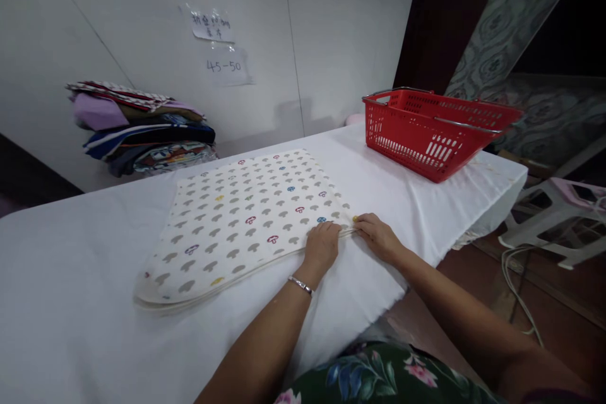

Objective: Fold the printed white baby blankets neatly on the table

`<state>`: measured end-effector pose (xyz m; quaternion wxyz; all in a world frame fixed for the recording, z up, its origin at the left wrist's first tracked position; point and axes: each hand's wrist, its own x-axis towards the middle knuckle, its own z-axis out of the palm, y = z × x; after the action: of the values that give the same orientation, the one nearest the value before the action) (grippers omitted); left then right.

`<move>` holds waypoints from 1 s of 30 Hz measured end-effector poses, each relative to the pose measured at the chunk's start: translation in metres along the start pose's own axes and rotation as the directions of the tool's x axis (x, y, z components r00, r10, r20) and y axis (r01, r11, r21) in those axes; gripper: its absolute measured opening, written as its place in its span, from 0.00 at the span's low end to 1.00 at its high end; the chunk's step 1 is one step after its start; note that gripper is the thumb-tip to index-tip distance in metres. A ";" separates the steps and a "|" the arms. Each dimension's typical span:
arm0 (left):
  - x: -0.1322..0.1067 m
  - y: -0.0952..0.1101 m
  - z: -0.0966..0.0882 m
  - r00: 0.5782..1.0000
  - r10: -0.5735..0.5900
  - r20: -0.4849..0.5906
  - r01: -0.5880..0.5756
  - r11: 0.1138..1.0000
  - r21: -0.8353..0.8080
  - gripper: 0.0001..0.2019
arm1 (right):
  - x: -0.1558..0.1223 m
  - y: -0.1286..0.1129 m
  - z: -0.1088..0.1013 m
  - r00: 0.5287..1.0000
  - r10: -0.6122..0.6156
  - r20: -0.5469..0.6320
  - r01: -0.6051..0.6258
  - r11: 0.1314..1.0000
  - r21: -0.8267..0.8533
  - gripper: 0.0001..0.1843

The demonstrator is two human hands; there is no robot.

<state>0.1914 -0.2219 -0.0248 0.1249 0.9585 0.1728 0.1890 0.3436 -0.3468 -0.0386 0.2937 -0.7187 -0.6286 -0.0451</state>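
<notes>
A folded white cloth (255,208) printed with grey, red, blue and yellow mushrooms lies flat in layers on the table. My left hand (322,245) grips its near edge, close to the right corner, with fingers on top of the layers. At the near right corner itself, my right hand (376,237) pinches the cloth between thumb and fingers. The two hands are a short way apart. A silver bracelet (301,285) is on my left wrist.
The table has a white tablecloth (71,278). A red plastic basket (416,132) stands at the back right. Folded clothes (146,129) are piled at the back left by the wall. A white stool (549,221) is on the floor at right, near a cable (516,284).
</notes>
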 end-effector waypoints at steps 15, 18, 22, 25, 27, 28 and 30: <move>-0.002 0.002 -0.002 0.996 0.062 0.056 -0.067 0.993 0.099 0.09 | -0.002 -0.002 -0.001 1.000 0.004 -0.008 -0.004 0.999 0.034 0.13; -0.003 0.001 0.000 0.995 0.102 0.022 -0.104 0.985 0.138 0.10 | -0.002 -0.004 -0.002 1.000 0.000 -0.008 0.000 1.000 -0.005 0.13; -0.007 0.001 0.002 0.978 0.209 0.023 -0.209 0.960 0.184 0.10 | -0.004 -0.008 -0.004 1.000 0.009 -0.022 -0.010 0.998 -0.062 0.13; -0.008 0.002 0.004 0.977 0.201 0.070 -0.211 0.954 0.212 0.11 | -0.004 -0.010 -0.005 1.000 0.019 -0.012 -0.020 0.998 -0.060 0.14; -0.007 0.002 0.005 0.981 0.179 0.077 -0.192 0.958 0.213 0.11 | -0.005 -0.009 -0.004 0.999 0.038 -0.002 -0.038 0.999 -0.035 0.14; -0.007 0.002 0.005 0.982 0.172 0.077 -0.184 0.961 0.208 0.10 | -0.005 -0.009 -0.004 0.999 0.049 0.001 -0.049 0.999 -0.016 0.14; -0.007 0.002 0.005 0.984 0.166 0.068 -0.177 0.965 0.195 0.10 | -0.005 -0.006 -0.003 0.997 0.071 0.007 -0.071 0.997 0.043 0.14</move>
<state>0.1877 -0.2267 -0.0308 0.0156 0.9821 0.1041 0.1562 0.3377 -0.3523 -0.0361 0.3086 -0.7343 -0.6043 -0.0189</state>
